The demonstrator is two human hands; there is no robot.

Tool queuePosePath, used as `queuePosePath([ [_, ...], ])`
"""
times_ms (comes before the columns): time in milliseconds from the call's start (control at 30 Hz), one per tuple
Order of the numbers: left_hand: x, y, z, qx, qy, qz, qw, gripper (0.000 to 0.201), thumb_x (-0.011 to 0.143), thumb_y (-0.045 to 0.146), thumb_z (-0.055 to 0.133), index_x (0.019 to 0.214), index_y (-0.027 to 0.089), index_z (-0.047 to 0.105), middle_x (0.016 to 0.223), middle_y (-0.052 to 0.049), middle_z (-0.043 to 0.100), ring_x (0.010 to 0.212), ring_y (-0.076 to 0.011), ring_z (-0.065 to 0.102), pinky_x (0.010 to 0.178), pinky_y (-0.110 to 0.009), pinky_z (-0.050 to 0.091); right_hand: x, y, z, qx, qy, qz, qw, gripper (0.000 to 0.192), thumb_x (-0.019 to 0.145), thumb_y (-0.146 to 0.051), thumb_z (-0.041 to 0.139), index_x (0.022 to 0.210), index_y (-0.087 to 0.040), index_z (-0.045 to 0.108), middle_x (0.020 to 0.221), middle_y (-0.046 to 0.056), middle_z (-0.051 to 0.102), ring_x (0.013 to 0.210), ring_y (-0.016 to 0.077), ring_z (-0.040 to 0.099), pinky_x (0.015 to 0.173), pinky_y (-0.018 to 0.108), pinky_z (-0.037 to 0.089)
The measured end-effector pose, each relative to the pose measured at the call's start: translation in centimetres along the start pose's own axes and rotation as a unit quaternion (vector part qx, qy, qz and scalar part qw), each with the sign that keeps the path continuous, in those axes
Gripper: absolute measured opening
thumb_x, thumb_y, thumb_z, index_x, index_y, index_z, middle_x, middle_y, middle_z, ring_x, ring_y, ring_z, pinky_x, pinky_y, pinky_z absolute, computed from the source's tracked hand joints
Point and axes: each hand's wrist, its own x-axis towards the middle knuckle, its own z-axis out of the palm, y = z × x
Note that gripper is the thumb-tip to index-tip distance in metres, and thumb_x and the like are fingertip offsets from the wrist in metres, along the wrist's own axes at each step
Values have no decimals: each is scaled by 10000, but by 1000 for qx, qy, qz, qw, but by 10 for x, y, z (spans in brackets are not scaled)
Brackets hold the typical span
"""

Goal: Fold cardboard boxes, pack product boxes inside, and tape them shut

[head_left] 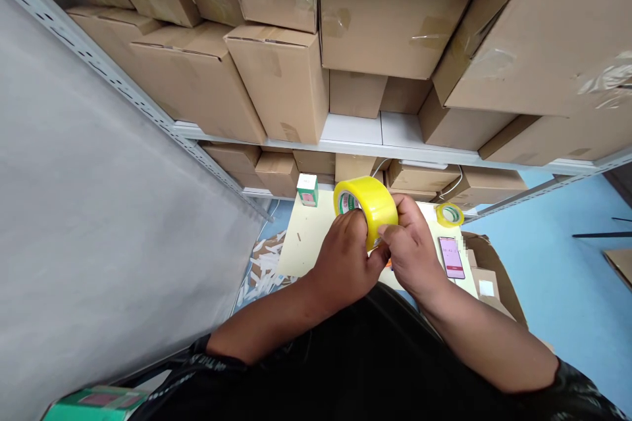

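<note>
A wide roll of yellow packing tape (pixel 378 200) is held up in front of me, above the pale table (pixel 301 243). My left hand (pixel 348 250) grips its near left side, with fingers reaching into the core. On the right side, my right hand (pixel 412 247) is closed on the roll, its thumb pressed to the outer tape near the bottom. Both hands nearly meet under the roll. Whether a tape end is lifted there, I cannot make out. A small orange thing (pixel 388 264) shows partly behind my hands.
On the table stand a small green-and-white box (pixel 308 191), a second tape roll (pixel 449 214) and a phone (pixel 451 258). Shelves with cardboard boxes (pixel 276 79) rise ahead. An open carton (pixel 508 276) is at the right; paper scraps (pixel 264 270) lie at the left.
</note>
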Motion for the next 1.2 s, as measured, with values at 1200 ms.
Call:
queuePosePath([
  [1200,-8,13,-9,2,-55,-73,996,195,911,306,671,952,229,497,912,-47,664,844,-245,651,712,-352,497,-11,-12,-10,40,-34,34,998,226,703,-222,602,929,-232,595,848,2,675,728,187,629,603,299,495],
])
